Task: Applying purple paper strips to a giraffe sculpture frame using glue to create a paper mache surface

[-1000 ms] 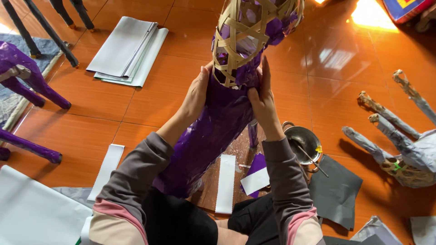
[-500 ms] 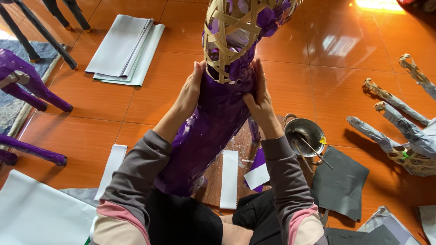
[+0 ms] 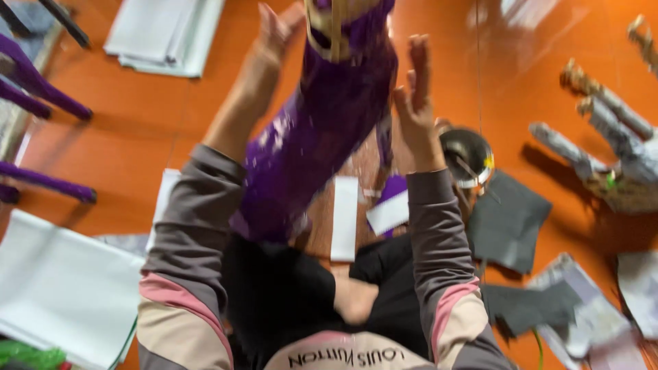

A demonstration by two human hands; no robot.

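Note:
A tall purple paper-covered figure (image 3: 322,130) leans up from my lap, its woven bamboo frame (image 3: 336,24) showing at the top edge. My left hand (image 3: 274,31) is raised beside the upper left of the figure, fingers apart. On the figure's right side my right hand (image 3: 417,89) is held up flat with its fingers spread, close to the purple surface. Whether either palm touches the figure is unclear in the blur. White paper strips (image 3: 344,218) and a purple-and-white scrap (image 3: 389,205) lie on the floor under the figure.
A metal bowl (image 3: 467,156) sits on the orange floor right of my right arm. Dark grey sheets (image 3: 506,220) lie beside it. Newspaper-wrapped frame legs (image 3: 610,144) lie at the right, purple legs (image 3: 41,89) at the left, white paper stacks (image 3: 168,34) behind and at lower left.
Both hands have come off the neck of the purple figure and opened. The view has moved closer and the figure's woven top has shifted up out of frame.

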